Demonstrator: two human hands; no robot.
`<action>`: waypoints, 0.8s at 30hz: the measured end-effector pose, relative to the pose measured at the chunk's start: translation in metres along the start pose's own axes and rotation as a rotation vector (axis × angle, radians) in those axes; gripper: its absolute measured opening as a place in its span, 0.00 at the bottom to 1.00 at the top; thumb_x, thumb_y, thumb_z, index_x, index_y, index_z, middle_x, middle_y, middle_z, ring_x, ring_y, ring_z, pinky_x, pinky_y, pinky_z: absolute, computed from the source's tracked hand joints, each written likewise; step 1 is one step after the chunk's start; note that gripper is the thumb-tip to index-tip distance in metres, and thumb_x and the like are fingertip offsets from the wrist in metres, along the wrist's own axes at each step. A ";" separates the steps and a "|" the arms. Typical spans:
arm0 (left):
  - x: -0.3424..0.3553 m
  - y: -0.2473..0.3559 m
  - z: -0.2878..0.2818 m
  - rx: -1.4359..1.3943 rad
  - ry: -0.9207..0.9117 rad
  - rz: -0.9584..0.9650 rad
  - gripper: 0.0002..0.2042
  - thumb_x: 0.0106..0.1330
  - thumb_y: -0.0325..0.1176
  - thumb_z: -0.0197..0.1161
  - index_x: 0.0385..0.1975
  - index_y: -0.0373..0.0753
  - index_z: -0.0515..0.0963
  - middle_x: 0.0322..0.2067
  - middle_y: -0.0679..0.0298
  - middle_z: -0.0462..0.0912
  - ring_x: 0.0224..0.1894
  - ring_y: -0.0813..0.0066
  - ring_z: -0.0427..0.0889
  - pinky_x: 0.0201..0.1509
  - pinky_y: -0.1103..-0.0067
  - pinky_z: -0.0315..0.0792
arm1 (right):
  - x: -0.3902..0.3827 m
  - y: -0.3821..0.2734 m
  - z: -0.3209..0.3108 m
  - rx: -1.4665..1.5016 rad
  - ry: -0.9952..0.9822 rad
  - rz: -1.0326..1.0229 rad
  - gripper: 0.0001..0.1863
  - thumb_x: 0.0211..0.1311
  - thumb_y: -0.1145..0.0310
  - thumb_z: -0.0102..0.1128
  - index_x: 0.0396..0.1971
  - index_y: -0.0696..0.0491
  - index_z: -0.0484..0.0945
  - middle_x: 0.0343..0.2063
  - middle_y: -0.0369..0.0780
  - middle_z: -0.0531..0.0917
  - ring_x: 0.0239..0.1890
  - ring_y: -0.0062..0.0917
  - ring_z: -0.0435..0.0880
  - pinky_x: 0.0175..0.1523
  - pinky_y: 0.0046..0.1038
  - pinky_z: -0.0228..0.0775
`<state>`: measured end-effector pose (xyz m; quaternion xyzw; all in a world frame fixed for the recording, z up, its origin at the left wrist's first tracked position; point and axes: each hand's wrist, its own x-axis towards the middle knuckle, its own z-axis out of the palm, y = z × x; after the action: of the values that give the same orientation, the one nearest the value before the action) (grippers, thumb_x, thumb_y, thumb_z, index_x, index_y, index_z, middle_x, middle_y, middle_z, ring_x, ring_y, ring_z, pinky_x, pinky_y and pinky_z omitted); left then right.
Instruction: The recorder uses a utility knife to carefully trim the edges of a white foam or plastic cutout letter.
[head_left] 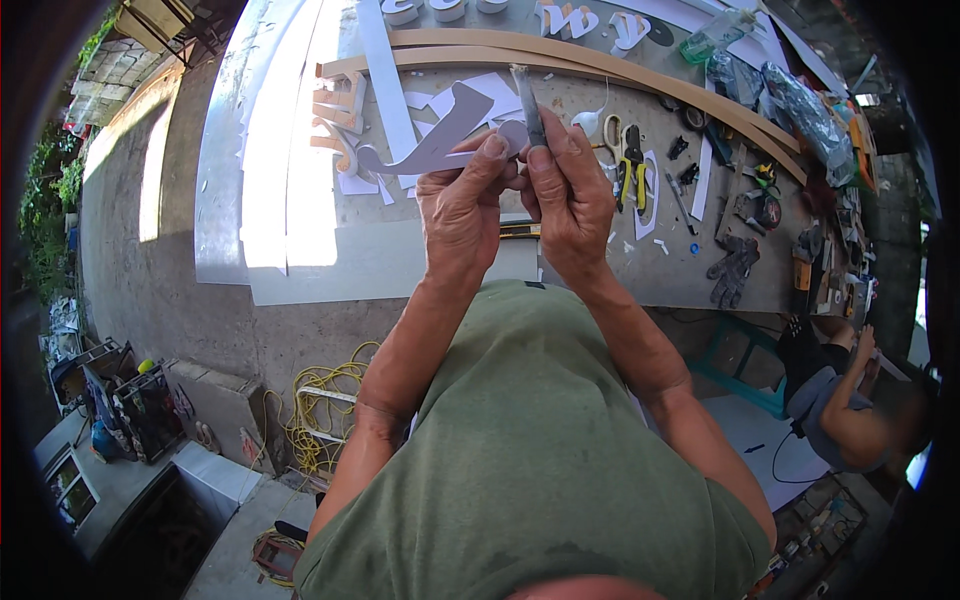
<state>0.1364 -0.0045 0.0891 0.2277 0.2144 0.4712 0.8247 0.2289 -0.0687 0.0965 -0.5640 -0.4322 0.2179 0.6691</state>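
Both my hands are raised over the work table, close together. My left hand pinches a flat white curved cut-out between thumb and fingers; it is shaped like part of a letter. My right hand grips a narrow, dark grey, file-like tool with a pale, worn upper end. The tool stands upright beside the rounded right end of the cut-out. Whether the two touch is hidden by my fingers. A utility knife with a yellow and black body lies on the table below my hands.
Scissors, yellow-handled pliers, a grey glove and a tape measure lie to the right. Long tan strips cross behind, near letter shapes. Another person sits at the lower right. Yellow cable is coiled on the floor.
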 end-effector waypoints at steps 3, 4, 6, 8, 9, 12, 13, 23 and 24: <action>0.001 0.001 0.001 0.005 -0.030 0.007 0.08 0.63 0.26 0.68 0.40 0.31 0.82 0.31 0.60 0.84 0.29 0.77 0.81 0.32 0.80 0.78 | 0.004 -0.005 0.000 -0.026 0.021 0.001 0.19 0.70 0.76 0.52 0.60 0.57 0.74 0.32 0.36 0.77 0.26 0.15 0.75 0.30 0.21 0.70; 0.002 0.001 0.001 0.021 -0.038 0.005 0.09 0.62 0.25 0.68 0.40 0.31 0.82 0.31 0.60 0.84 0.29 0.76 0.81 0.32 0.80 0.77 | 0.006 -0.007 0.000 -0.059 0.008 -0.034 0.19 0.70 0.76 0.52 0.59 0.58 0.75 0.32 0.36 0.77 0.26 0.15 0.75 0.30 0.21 0.70; 0.003 0.002 0.002 0.036 -0.046 -0.004 0.09 0.61 0.24 0.69 0.40 0.30 0.82 0.31 0.59 0.84 0.29 0.76 0.81 0.31 0.80 0.76 | 0.006 -0.008 -0.001 -0.095 -0.006 -0.069 0.19 0.69 0.76 0.53 0.59 0.59 0.75 0.32 0.36 0.77 0.27 0.15 0.75 0.31 0.21 0.69; 0.003 0.003 0.004 0.051 -0.053 -0.011 0.09 0.60 0.24 0.69 0.40 0.30 0.82 0.31 0.59 0.84 0.29 0.75 0.81 0.31 0.80 0.75 | 0.004 -0.006 0.000 -0.025 0.034 -0.001 0.18 0.69 0.76 0.54 0.57 0.59 0.76 0.31 0.37 0.77 0.27 0.17 0.75 0.31 0.22 0.69; 0.004 0.004 0.006 0.059 -0.058 -0.001 0.09 0.60 0.23 0.69 0.40 0.30 0.82 0.31 0.59 0.85 0.29 0.75 0.81 0.30 0.80 0.75 | 0.005 -0.006 -0.001 -0.026 0.034 -0.002 0.18 0.69 0.76 0.54 0.57 0.59 0.76 0.31 0.37 0.77 0.27 0.17 0.75 0.31 0.22 0.69; 0.004 0.004 0.008 0.072 -0.043 0.015 0.09 0.60 0.23 0.69 0.39 0.29 0.82 0.31 0.58 0.85 0.29 0.75 0.81 0.30 0.80 0.74 | 0.010 -0.007 -0.003 -0.138 0.020 -0.086 0.18 0.68 0.75 0.55 0.57 0.60 0.76 0.30 0.38 0.77 0.27 0.19 0.75 0.31 0.24 0.68; 0.005 0.003 0.009 0.076 -0.022 0.020 0.09 0.60 0.23 0.69 0.38 0.30 0.83 0.31 0.59 0.85 0.29 0.75 0.81 0.30 0.79 0.74 | 0.011 -0.008 -0.002 -0.159 0.020 -0.118 0.18 0.68 0.75 0.56 0.57 0.59 0.76 0.29 0.38 0.77 0.27 0.19 0.75 0.31 0.24 0.68; 0.010 -0.003 0.001 0.056 0.003 -0.036 0.08 0.61 0.26 0.70 0.37 0.31 0.83 0.28 0.63 0.83 0.26 0.80 0.77 0.29 0.83 0.68 | -0.007 -0.003 -0.003 -0.365 0.038 -0.188 0.19 0.67 0.76 0.57 0.57 0.57 0.77 0.29 0.38 0.77 0.27 0.19 0.76 0.31 0.24 0.69; 0.011 -0.003 -0.001 0.049 -0.009 -0.057 0.07 0.61 0.26 0.70 0.36 0.32 0.83 0.27 0.64 0.83 0.26 0.81 0.76 0.28 0.83 0.67 | -0.006 -0.002 -0.003 -0.365 0.038 -0.188 0.19 0.67 0.76 0.57 0.57 0.57 0.77 0.29 0.38 0.77 0.27 0.19 0.76 0.31 0.24 0.69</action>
<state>0.1433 0.0043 0.0853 0.2436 0.2286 0.4414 0.8328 0.2281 -0.0758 0.0964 -0.6373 -0.5024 0.0618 0.5811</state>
